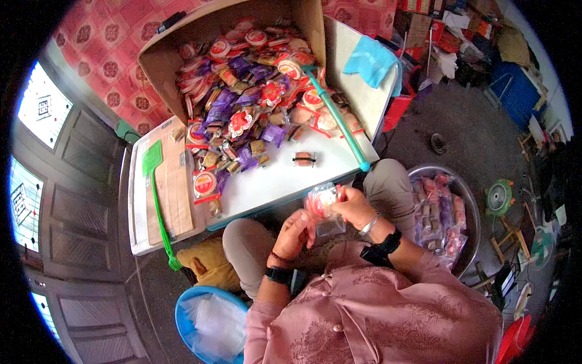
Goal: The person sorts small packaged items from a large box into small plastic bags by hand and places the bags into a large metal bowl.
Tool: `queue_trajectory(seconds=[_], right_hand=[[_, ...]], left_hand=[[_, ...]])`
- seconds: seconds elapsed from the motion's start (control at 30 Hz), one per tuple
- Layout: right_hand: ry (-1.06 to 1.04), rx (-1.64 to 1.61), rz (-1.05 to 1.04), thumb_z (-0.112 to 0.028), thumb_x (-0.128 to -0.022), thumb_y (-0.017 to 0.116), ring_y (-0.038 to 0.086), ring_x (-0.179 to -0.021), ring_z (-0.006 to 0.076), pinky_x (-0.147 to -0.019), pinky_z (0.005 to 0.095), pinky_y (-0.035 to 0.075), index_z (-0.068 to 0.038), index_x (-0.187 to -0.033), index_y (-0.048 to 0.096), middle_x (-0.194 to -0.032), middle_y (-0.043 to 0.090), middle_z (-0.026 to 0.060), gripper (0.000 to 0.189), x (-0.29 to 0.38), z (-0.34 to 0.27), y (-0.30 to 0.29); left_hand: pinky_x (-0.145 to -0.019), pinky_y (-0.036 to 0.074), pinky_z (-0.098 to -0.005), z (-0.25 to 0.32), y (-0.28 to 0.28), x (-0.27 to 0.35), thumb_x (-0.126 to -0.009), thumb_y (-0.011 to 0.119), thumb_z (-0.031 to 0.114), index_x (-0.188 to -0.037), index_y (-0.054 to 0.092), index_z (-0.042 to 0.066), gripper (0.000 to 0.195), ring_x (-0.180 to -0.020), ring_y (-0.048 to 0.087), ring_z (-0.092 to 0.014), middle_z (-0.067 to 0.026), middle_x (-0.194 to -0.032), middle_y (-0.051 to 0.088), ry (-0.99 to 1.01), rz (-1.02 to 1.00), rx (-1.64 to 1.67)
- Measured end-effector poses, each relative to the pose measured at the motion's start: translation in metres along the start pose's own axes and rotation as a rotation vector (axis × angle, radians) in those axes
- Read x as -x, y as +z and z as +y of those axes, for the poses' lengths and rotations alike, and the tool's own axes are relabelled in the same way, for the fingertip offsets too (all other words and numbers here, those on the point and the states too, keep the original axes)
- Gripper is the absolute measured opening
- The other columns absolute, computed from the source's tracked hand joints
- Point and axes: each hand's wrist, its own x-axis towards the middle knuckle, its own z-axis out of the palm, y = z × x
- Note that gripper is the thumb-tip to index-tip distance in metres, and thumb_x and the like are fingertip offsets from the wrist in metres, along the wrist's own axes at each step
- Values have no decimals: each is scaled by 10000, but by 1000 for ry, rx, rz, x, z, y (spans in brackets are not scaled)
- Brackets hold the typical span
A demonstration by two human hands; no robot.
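Above my lap, my right hand (357, 207) grips a clear plastic bag (323, 202) with red and white wrapped snacks in it; the bag is blurred. My left hand (294, 232) is at the bag's lower left side, its fingers partly curled; whether it pinches the plastic is not plain. In front of me a large heap of wrapped snacks (236, 104), round red-edged packs and small purple and brown ones, spills from a tipped cardboard box (157, 59) onto a white table (254, 193). One small wrapped piece (304, 159) lies apart near the table's edge.
A teal stick (338, 118) leans across the heap's right side. At the left lies a green fly swatter (154, 168) on cardboard. A blue basin (182, 314) with clear bags is at lower left; a metal basin (475, 227) of filled bags is at right. A light blue cloth (370, 61) hangs beyond.
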Motion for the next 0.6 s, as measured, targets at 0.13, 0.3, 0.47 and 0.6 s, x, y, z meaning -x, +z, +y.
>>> queue_trajectory(seconds=[0.13, 0.3, 0.47, 0.6], right_hand=[[14, -374, -91, -5, -764, 607, 593, -829, 118, -755, 268, 485, 8, -1028, 553, -918, 597, 43, 269, -2, -7, -32], [-74, -517, -127, -3, -740, 624, 590, -809, 111, -740, 257, 482, -6, -997, 552, -894, 597, 29, 267, 18, -51, -40], [-76, -533, -180, -6, -740, 611, 584, -805, 102, -736, 257, 477, -17, -956, 548, -883, 600, 29, 226, 21, -31, -47], [-46, -560, -199, -14, -748, 605, 583, -800, 99, -730, 260, 479, -21, -953, 544, -879, 601, 30, 214, 22, -29, -42]], left_hand=[[-530, 479, -245, 3, 10, 7, -914, 332, 586, -916, 630, 11, 647, -639, 616, -144, -61, -710, 629, -529, -205, -188], [-874, 455, -385, -29, 14, -1, -906, 327, 599, -1289, 423, 58, 670, -1030, 556, -221, -123, -1140, 554, -442, -229, 149], [-1000, 370, -460, -21, 10, -14, -941, 366, 485, -1374, 308, 85, 592, -1209, 449, -246, -91, -1355, 422, -327, -165, 1610], [-1011, 387, -428, -6, 13, -13, -965, 414, 308, -1299, 394, 47, 424, -1160, 507, -250, -98, -1261, 525, 99, 235, 619]])
